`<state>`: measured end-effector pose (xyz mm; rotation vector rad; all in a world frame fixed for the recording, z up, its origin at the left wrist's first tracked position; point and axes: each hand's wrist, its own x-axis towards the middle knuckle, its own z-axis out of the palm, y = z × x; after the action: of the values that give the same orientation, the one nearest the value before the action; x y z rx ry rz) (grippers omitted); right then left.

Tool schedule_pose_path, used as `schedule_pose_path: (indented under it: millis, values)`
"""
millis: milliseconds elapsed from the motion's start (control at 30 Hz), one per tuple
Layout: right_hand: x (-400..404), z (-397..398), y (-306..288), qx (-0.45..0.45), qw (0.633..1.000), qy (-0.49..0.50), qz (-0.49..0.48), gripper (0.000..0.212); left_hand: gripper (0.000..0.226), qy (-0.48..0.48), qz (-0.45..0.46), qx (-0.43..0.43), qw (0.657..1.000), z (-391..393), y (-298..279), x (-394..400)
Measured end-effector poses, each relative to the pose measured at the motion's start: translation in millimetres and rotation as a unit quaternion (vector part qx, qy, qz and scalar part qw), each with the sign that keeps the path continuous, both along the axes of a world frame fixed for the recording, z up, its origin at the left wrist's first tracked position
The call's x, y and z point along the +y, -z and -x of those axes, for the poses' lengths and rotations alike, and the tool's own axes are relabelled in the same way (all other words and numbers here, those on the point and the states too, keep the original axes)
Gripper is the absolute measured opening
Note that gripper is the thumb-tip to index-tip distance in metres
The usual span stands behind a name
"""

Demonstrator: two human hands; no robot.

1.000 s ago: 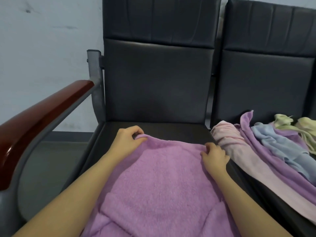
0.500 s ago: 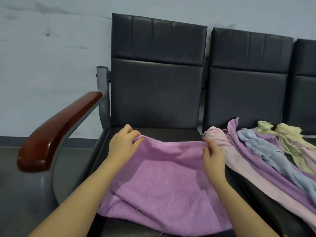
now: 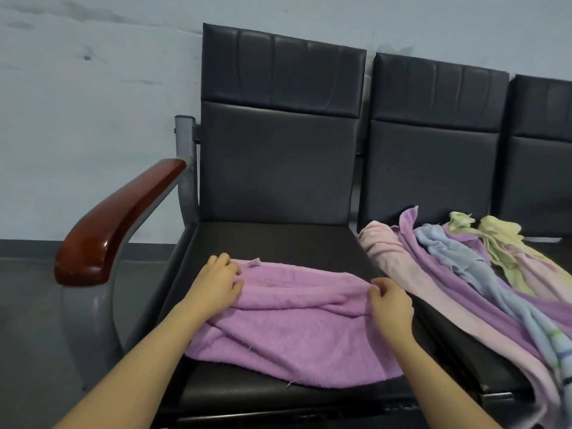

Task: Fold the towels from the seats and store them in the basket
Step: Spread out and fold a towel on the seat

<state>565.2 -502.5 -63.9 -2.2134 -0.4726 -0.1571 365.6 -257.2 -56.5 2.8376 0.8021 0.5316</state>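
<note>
Here, the purple towel (image 3: 294,323) lies doubled over on the near seat (image 3: 278,243), its folded edge toward the backrest. My left hand (image 3: 216,286) pinches the towel's far left corner, fingers curled over the edge just beside a small white tag (image 3: 255,262). My right hand (image 3: 391,308) pinches the far right corner, thumb and fingers closed on the cloth. To the right of the purple towel, on the next seat, lie loose towels: pink one (image 3: 402,267) nearest, then another purple (image 3: 433,264), a blue one (image 3: 464,264), and yellow-green ones (image 3: 501,236) farthest. Their lower ends run out of view at the frame's right and bottom edges. Left of the purple towel stands the red-brown armrest (image 3: 117,224) on its grey metal post. A third seat's backrest (image 3: 541,150) is cut off at right. Basket not in view.
</note>
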Motion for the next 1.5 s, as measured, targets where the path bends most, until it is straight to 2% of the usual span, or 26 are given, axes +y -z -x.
schedule_pose_path:
  millis: [67,233,433,600,767,867,967,1033,1100,1133,1267,1400,1500]
  values:
    - [5.9,-0.3,1.5,0.0,1.0,0.001,-0.03,0.017,0.02,-0.001,0.014,-0.016,1.0,0.4,6.8,6.6]
    - [28.3,-10.9,-1.5,-0.011,0.996,0.033,-0.083,0.008,0.016,0.015,0.029,-0.12,0.992,-9.2,8.8,19.2]
    - [42.9,-29.0,6.8,-0.019,0.994,0.064,-0.09,0.008,0.02,0.083,0.001,-0.07,0.994,-29.3,8.7,43.7]
    - [46.7,-44.2,23.5,0.008,0.997,0.053,0.052,0.008,0.023,-0.008,-0.003,-0.089,0.996,-52.7,20.7,52.6]
    - [46.0,-43.4,23.4,-0.003,0.995,0.023,0.093,0.008,0.054,-0.188,0.067,0.014,0.98,-56.1,29.2,59.7]
    - [48.9,-40.7,23.7,-0.011,0.995,0.001,0.094,0.013,0.037,-0.169,0.069,0.023,0.983,-53.7,31.4,61.1]
    - [50.9,-36.2,19.6,-0.047,0.999,-0.019,-0.01,0.018,0.019,-0.144,0.105,-0.014,0.984,-51.9,27.0,59.8]
    - [52.6,-33.8,13.7,-0.122,0.99,-0.035,-0.06,0.016,0.006,-0.133,0.124,-0.051,0.982,-50.6,23.8,57.4]
    - [56.2,-34.4,9.1,-0.186,0.982,-0.029,-0.033,0.012,0.003,-0.123,0.139,-0.087,0.979,-48.4,21.2,51.3]
    - [57.6,-36.4,8.4,-0.188,0.982,-0.019,-0.001,0.009,0.005,-0.124,0.148,-0.11,0.975,-47.4,21.0,48.3]
    - [53.6,-46.1,19.0,-0.08,0.993,-0.003,0.091,0.014,0.008,-0.146,0.146,-0.186,0.961,-43.9,22.8,43.8]
    - [53.5,-55.7,17.7,-0.077,0.995,0.027,0.053,0.016,0.024,-0.149,0.14,-0.214,0.955,-49.2,19.6,44.0]
    - [63.7,-64.8,12.6,-0.064,0.996,0.051,0.035,0.015,0.012,-0.144,0.11,-0.219,0.959,-55.6,18.0,42.6]
